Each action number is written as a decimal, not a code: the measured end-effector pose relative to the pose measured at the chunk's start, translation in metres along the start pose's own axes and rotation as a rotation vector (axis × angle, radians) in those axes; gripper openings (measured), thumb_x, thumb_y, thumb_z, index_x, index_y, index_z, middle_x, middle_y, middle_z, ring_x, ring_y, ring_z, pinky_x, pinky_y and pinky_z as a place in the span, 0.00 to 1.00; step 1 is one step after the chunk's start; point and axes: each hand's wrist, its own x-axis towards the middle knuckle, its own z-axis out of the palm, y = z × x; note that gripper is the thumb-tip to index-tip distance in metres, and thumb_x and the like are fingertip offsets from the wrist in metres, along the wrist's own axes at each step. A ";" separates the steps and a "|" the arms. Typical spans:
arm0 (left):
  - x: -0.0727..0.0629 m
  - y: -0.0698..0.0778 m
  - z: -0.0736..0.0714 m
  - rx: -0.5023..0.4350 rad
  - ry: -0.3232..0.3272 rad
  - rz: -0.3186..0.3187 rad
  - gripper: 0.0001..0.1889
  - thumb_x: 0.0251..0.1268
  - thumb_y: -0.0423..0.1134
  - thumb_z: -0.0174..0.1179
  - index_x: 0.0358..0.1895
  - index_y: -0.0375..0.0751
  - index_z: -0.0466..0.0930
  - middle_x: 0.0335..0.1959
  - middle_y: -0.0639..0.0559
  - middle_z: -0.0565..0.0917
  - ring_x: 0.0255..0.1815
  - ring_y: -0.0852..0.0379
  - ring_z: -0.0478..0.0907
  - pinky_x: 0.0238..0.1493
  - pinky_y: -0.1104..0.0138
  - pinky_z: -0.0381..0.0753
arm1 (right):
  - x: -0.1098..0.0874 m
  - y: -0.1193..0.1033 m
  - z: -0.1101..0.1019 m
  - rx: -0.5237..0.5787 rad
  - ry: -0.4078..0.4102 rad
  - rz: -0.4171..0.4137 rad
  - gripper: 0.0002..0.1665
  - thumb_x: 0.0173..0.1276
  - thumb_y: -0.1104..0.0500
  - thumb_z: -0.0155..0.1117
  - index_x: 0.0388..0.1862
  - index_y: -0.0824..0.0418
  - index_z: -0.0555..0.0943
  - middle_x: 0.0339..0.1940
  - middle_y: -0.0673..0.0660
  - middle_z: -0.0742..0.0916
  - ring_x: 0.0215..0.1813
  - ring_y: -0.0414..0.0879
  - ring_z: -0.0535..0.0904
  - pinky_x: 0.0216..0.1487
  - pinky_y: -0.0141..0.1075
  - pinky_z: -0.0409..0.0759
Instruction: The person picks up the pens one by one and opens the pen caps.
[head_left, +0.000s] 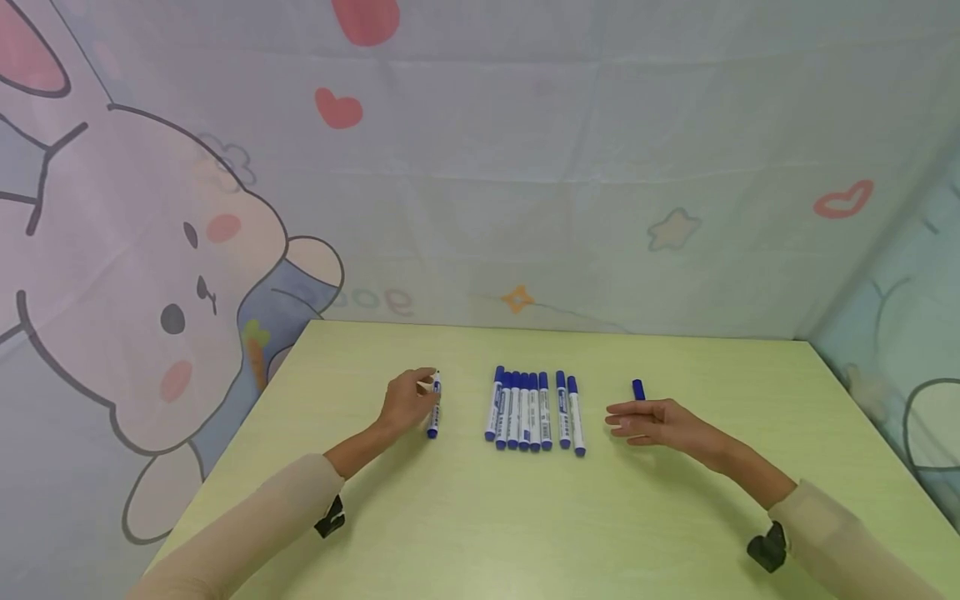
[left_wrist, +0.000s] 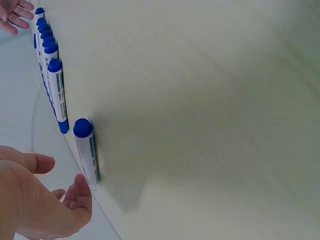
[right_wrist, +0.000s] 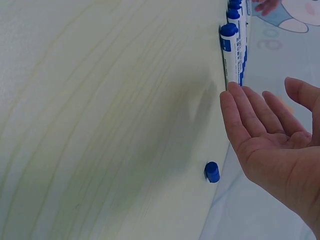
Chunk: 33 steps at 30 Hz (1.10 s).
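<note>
Near the table's left part lies a white marker (head_left: 436,408) with a blue base. Its far end shows a small dark tip and no cap. My left hand (head_left: 407,402) is beside it with thumb and fingers spread apart; in the left wrist view the marker (left_wrist: 87,155) lies just past the fingertips. On the right, my right hand (head_left: 667,425) hovers with fingers extended, palm turned toward the middle. A loose blue cap (head_left: 638,390) lies just behind it, partly hidden by the fingers in the head view; the right wrist view shows the cap (right_wrist: 212,172) whole.
Between the hands, several white markers with blue caps (head_left: 524,412) lie side by side, two of them (head_left: 575,421) slightly apart at the right. The pale yellow table (head_left: 510,525) ends at a printed cloth backdrop (head_left: 480,208).
</note>
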 end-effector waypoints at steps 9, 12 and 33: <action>0.007 0.023 0.028 -0.110 -0.081 0.114 0.25 0.67 0.29 0.61 0.67 0.27 0.74 0.60 0.30 0.82 0.58 0.37 0.81 0.55 0.52 0.85 | 0.002 0.001 0.000 0.011 0.005 0.005 0.35 0.83 0.52 0.53 0.78 0.71 0.62 0.75 0.72 0.72 0.74 0.63 0.72 0.67 0.40 0.79; 0.009 0.028 0.040 -0.139 -0.139 0.107 0.27 0.68 0.30 0.61 0.69 0.28 0.72 0.62 0.31 0.81 0.60 0.37 0.81 0.58 0.51 0.84 | 0.001 -0.001 0.000 0.018 0.002 0.003 0.35 0.83 0.53 0.53 0.78 0.71 0.62 0.75 0.72 0.72 0.74 0.64 0.71 0.68 0.41 0.79; 0.008 0.030 0.062 -0.003 -0.196 0.091 0.31 0.63 0.28 0.65 0.70 0.25 0.69 0.63 0.30 0.78 0.60 0.37 0.79 0.62 0.49 0.80 | 0.002 0.004 0.003 0.024 0.009 0.017 0.34 0.82 0.53 0.54 0.78 0.71 0.62 0.75 0.71 0.72 0.74 0.62 0.73 0.68 0.42 0.79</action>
